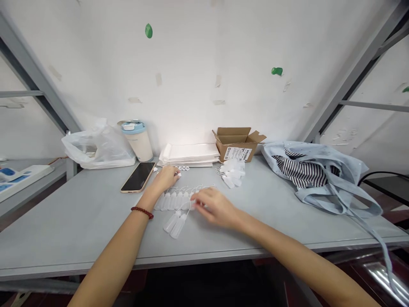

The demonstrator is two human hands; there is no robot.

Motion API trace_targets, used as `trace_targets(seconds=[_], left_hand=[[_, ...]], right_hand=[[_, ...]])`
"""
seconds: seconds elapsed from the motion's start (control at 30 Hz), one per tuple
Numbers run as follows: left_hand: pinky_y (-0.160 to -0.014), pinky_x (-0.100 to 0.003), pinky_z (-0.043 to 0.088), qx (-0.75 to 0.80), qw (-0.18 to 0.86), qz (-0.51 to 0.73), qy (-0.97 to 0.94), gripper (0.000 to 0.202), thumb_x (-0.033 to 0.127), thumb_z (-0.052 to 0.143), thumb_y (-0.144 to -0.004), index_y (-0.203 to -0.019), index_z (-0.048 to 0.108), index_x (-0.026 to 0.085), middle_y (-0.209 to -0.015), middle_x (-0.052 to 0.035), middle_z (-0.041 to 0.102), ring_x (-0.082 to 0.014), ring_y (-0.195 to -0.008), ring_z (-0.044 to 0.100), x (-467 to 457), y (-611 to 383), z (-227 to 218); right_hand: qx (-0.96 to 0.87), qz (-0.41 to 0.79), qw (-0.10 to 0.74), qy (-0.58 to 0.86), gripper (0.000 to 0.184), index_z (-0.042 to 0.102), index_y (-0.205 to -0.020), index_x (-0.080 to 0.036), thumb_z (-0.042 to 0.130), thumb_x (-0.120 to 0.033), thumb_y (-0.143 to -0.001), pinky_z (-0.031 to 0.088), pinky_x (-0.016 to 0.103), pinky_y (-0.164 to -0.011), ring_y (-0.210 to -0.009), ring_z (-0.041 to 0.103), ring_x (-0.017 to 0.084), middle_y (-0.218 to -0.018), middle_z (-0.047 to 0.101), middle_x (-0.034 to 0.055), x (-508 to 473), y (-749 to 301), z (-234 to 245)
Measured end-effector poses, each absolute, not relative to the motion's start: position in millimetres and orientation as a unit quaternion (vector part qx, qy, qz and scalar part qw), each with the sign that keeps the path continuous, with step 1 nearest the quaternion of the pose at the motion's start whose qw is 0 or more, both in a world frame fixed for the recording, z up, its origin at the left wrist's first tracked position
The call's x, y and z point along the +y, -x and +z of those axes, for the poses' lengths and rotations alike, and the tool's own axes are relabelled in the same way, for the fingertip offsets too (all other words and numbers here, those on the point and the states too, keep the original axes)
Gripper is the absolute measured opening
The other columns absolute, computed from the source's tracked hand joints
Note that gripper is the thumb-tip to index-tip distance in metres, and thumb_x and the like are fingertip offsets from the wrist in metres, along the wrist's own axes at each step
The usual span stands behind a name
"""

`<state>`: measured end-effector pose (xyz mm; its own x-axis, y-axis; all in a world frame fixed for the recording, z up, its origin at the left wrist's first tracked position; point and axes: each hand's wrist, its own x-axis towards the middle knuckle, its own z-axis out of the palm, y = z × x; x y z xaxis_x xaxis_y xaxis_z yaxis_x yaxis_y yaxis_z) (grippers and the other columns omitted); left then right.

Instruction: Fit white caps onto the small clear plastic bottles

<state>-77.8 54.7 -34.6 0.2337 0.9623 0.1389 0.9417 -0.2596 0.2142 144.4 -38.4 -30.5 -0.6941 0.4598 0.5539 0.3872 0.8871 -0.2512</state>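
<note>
A row of translucent white plastic pieces (172,201) with thin white cords lies on the table in front of me. Two more such pieces (178,225) lie at a slant, nearer to me, their cord running up to my right hand. The fingers of my right hand (214,205) are pinched on that cord, at the row's right end. Beyond the row, my left hand (166,177) is closed, with a small white piece (179,174) at its fingertips. Several small white rings (185,168) lie just past those fingers.
A phone (138,177) lies left of my left hand. Behind are a plastic bag (99,147), a tumbler (138,140), stacked white envelopes (191,153) and an open cardboard box (238,145). More translucent pieces (232,172) are heaped before the box. A blue cloth bag (319,170) sits right.
</note>
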Motion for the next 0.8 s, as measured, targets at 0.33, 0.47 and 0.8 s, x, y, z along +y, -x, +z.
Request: trace_targets(seconds=[0.33,0.47,0.8], left_hand=[[-0.07,-0.027,0.043,0.627,0.05,0.113,-0.769,0.026,0.024,0.051,-0.079,-0.096,0.069,0.015,-0.092,-0.0106,0.07,-0.0223,-0.081,0.063,47,70,-29],[-0.069,-0.027,0.043,0.628,0.059,0.115,-0.768,0.026,0.024,0.051,-0.078,-0.095,0.069,0.014,-0.09,-0.0107,0.07,-0.0212,-0.077,0.063,46,70,-28],[-0.066,-0.026,0.042,0.629,0.064,0.109,-0.767,0.026,0.026,0.051,-0.077,-0.093,0.069,0.015,-0.085,-0.0089,0.07,-0.02,-0.075,0.062,50,72,-31]], right_hand=[[-0.967,0.082,0.174,0.164,0.031,0.058,-0.113,-0.015,0.037,-0.03,-0.095,0.038,0.026,-0.071,-0.074,0.053,0.014,-0.084,0.061,0.006,-63,-131,-38],[-0.97,0.103,0.149,0.162,0.033,0.057,-0.116,-0.018,0.036,-0.033,-0.095,0.037,0.027,-0.073,-0.076,0.055,0.014,-0.085,0.062,0.0055,-63,-130,-39],[-0.958,0.166,0.11,0.207,0.033,0.056,-0.11,-0.019,0.032,-0.038,-0.096,0.036,0.024,-0.062,-0.061,0.054,0.012,-0.078,0.066,0.003,-68,-128,-33]])
